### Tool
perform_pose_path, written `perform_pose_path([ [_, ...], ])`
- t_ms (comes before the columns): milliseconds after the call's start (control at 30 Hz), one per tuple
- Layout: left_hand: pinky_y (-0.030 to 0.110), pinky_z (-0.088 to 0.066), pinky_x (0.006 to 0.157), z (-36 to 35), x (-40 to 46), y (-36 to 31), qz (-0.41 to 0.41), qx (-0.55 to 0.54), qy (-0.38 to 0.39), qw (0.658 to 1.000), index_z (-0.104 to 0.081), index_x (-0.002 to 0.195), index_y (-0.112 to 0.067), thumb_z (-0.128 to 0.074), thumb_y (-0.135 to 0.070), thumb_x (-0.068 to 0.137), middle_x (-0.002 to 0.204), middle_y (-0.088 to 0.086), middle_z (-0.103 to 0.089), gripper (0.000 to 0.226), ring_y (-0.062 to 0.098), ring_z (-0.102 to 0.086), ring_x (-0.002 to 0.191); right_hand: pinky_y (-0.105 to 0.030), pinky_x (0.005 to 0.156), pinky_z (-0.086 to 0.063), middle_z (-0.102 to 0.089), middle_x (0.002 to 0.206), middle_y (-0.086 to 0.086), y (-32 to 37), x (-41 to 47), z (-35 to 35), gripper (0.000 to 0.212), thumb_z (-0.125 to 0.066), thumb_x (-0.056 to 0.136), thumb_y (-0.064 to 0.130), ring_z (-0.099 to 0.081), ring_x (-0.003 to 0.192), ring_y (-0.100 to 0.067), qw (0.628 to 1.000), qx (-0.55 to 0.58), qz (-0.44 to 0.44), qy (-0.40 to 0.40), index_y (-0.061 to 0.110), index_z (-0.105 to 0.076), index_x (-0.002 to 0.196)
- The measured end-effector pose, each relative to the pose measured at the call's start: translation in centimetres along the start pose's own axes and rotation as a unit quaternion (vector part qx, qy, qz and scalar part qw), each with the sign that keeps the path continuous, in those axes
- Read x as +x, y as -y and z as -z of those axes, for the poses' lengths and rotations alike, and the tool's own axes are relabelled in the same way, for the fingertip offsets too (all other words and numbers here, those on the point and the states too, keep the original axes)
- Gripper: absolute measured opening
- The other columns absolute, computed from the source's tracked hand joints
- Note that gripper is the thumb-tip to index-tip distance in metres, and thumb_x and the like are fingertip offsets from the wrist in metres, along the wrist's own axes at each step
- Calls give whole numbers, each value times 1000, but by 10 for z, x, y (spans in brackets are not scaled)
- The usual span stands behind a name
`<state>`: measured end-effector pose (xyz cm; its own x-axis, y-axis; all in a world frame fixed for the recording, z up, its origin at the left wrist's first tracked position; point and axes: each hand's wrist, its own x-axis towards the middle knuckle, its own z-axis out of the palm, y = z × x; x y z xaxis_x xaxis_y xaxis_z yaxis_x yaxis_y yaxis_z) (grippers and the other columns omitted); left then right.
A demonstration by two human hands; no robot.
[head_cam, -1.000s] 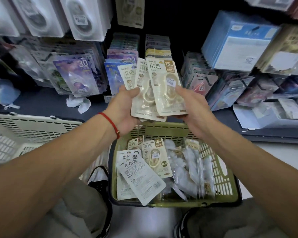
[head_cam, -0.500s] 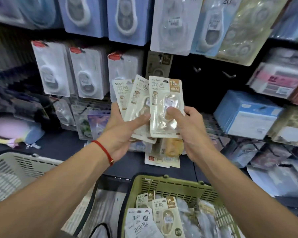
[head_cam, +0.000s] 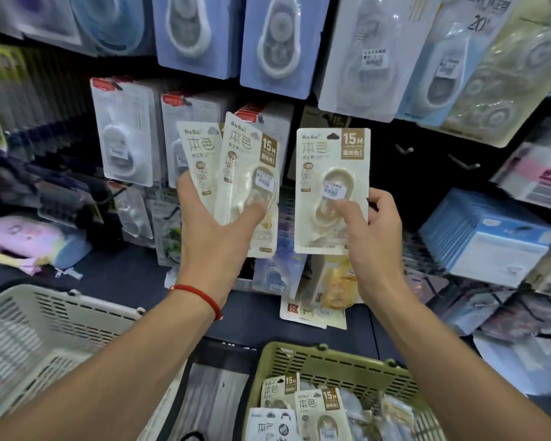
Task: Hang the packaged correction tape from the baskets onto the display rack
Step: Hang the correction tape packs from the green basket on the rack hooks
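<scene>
My right hand (head_cam: 368, 232) pinches one cream correction tape pack (head_cam: 331, 173) by its lower half and holds it upright in front of the display rack. My left hand (head_cam: 215, 235) grips a small fan of the same cream packs (head_cam: 239, 167), thumb across their fronts. The two lots are apart, side by side. Bare metal hooks (head_cam: 406, 150) stick out of the dark rack just right of the single pack. More cream packs (head_cam: 315, 405) lie in the green basket (head_cam: 328, 358) below.
A white basket (head_cam: 48, 316) stands at the lower left. Blue and white tape packs (head_cam: 274, 43) hang on the rack above, white ones (head_cam: 124, 135) behind my left hand. Blue boxes (head_cam: 490, 237) sit on the shelf at right. Loose packs (head_cam: 318, 297) lie on the dark shelf.
Both hands have risen toward the rack. My right hand has pulled one pack away to the right from the fan held in my left hand.
</scene>
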<state>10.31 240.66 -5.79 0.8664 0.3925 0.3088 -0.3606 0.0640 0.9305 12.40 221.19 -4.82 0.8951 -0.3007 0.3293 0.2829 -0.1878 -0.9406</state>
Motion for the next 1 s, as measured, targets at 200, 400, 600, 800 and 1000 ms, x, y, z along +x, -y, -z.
perform_pose_path([
  [200,20,-55,98,0,0,-4,-32,3,-17,999,-43,137,-36,-85,-20,84,125,-27,-64,69,-9,-64,112,-39,83,-61,-80,104,6,5,9,-6,41,-75,87,42,-77,95,-13,1000,-8,-2,-10,24,-59,119],
  [400,18,-52,96,1,-1,-4,-44,8,-18,999,-43,137,-31,-83,-16,85,127,-23,-64,67,-8,-64,112,-34,81,-59,-79,99,11,-7,16,-13,40,-74,84,51,-75,92,-8,998,-18,14,-59,30,-60,115],
  [600,13,-53,94,0,0,-3,-52,8,-16,999,-43,139,-27,-81,-13,87,129,-20,-63,67,-8,-64,112,-15,75,-46,-68,104,18,-25,38,-21,35,-60,101,42,-64,97,1,981,-172,82,-41,27,-58,133],
  [800,6,-51,87,-1,2,4,-62,10,-22,998,-42,143,-26,-81,-9,86,123,-27,-64,71,-13,-64,109,-45,96,-45,-41,155,-17,-38,59,-19,61,-52,107,30,-53,130,-35,872,-454,177,-38,7,-32,161],
  [1000,6,-50,87,-4,6,9,-71,16,-21,997,-42,140,-27,-81,-8,85,117,-36,-65,70,-13,-64,109,-52,113,-36,-39,160,-17,-47,100,-30,57,-62,95,19,-38,148,-34,724,-603,329,64,14,-48,150],
])
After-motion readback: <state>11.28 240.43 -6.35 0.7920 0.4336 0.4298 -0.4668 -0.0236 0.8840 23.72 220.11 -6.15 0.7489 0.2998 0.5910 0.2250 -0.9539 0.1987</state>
